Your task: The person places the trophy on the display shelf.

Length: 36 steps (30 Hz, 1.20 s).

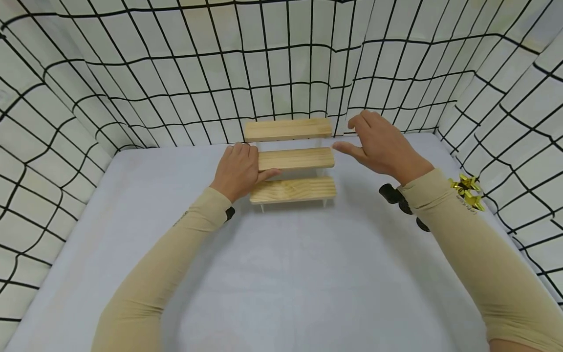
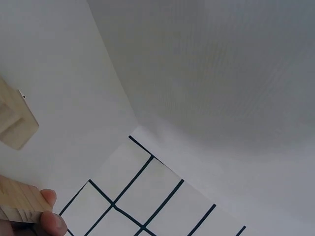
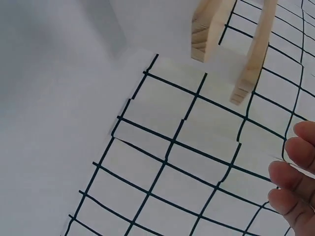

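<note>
Left hand [image 1: 237, 168] around middle wooden board [image 1: 301, 158], right hand [image 1: 381, 145] near, apparently apart.

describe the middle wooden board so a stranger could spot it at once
Find the white table and, near its far edge, the stepped three-board wooden stand. Its middle board, with one in front and one behind, is the only one the left hand grips.

Pale-yellow, wood-grained shelf boards [image 1: 292, 190], beige sleeves [image 1: 475, 254], whitish tabletop [image 1: 290, 274], black-gridded white walls [image 1: 222, 39], gold bows [image 1: 467, 184]

3 wooden boards [image 1: 296, 159], 2 hands [image 1: 238, 166], 2 sleeves [image 1: 164, 254]
</note>
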Tool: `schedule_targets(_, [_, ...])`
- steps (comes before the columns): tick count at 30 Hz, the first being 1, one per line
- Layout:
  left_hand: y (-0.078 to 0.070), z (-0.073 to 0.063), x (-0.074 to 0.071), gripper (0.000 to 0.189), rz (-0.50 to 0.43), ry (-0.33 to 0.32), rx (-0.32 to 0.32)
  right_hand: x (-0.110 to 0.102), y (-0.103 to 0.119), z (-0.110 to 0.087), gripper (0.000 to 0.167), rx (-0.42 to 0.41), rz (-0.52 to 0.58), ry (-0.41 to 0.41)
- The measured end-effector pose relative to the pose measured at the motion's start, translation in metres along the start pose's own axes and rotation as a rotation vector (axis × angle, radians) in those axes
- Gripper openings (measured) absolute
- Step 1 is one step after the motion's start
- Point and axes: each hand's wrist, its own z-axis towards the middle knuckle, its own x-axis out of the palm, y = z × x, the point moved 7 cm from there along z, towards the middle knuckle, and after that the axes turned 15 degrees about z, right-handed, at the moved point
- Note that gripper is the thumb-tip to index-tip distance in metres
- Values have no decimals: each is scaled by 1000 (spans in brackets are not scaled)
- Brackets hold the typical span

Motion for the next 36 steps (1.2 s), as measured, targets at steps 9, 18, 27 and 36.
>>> schedule_targets(9, [0,0,1,100,-4,-3,6,-31,-12,-28,59,-5,27,-185])
schedule_targets(18, [1,1,5,101,-22,20,14,-52,-36,-63,84,-42,182,-371])
schedule_targets(27, [0,1,3,72,-1,-3,20,-75,-57,-98,82,-125,258,-575])
schedule_targets(36, [0,1,2,72,2,-15,26,-81,-84,-133,83,-48,253,-667])
